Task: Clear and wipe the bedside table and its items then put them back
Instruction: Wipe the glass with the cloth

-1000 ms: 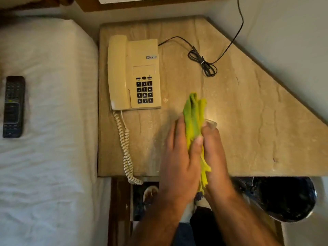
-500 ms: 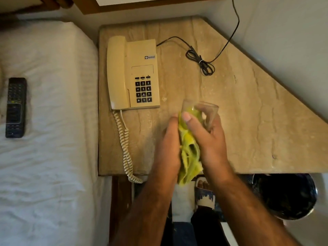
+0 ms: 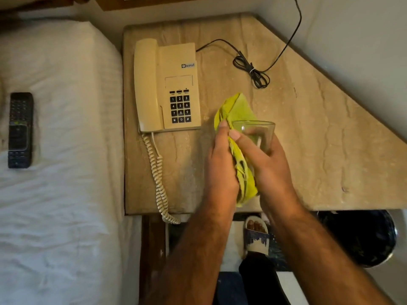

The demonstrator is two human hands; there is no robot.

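Above the beige stone bedside table (image 3: 319, 150) my right hand (image 3: 264, 164) grips a clear drinking glass (image 3: 262, 133), its mouth tilted away from me. My left hand (image 3: 220, 168) presses a yellow-green cloth (image 3: 237, 111) against the glass's left side. The cloth's top bunches above the rim and its tail hangs between my palms. A cream corded telephone (image 3: 167, 86) sits at the table's left, handset on its cradle, and its coiled cord (image 3: 158, 172) runs over the front edge.
A black cable bundle (image 3: 253, 71) lies at the back of the table. A black remote (image 3: 19, 128) rests on the white bed (image 3: 61, 172) to the left. A dark round bin (image 3: 361, 238) stands below the table's right front. My sandalled foot (image 3: 256, 234) shows beneath.
The cloth first hid the glass between both hands. Then the glass came into view in my right hand, and the cloth has since been pushed up past its rim on the left.
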